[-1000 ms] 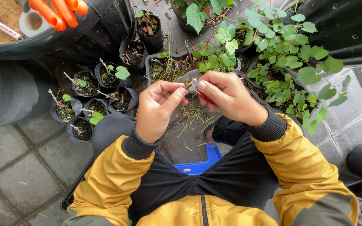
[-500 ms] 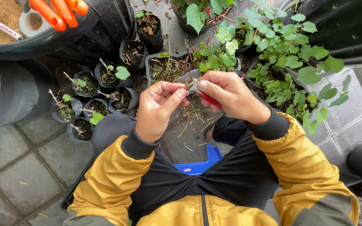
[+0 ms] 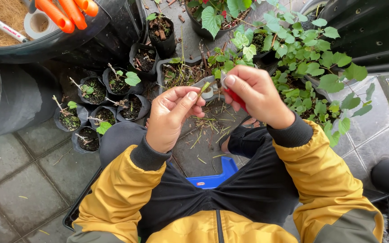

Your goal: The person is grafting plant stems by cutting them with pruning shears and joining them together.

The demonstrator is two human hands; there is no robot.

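Grey paving slabs run under you, with a big dark tub at far left and a cluster of small black nursery bags beside it, each holding a stub of cutting with a leaf or two. Your left hand sits just right of those bags, its fingers narrowed to a pinch on a short green cutting, which stands above the trimmings scattered on the paving between your knees. Your right hand is closed round a red-handled knife, thumb pressed near the blade right against the cutting's tip. Blade and left fingertips are almost touching, so a slip off the slim stem could well nick your thumb or forefinger. Squeeze too hard and the soft stem may bruise or snap. Leafy potted plants crowd your right elbow, so a wide pull could snag them.
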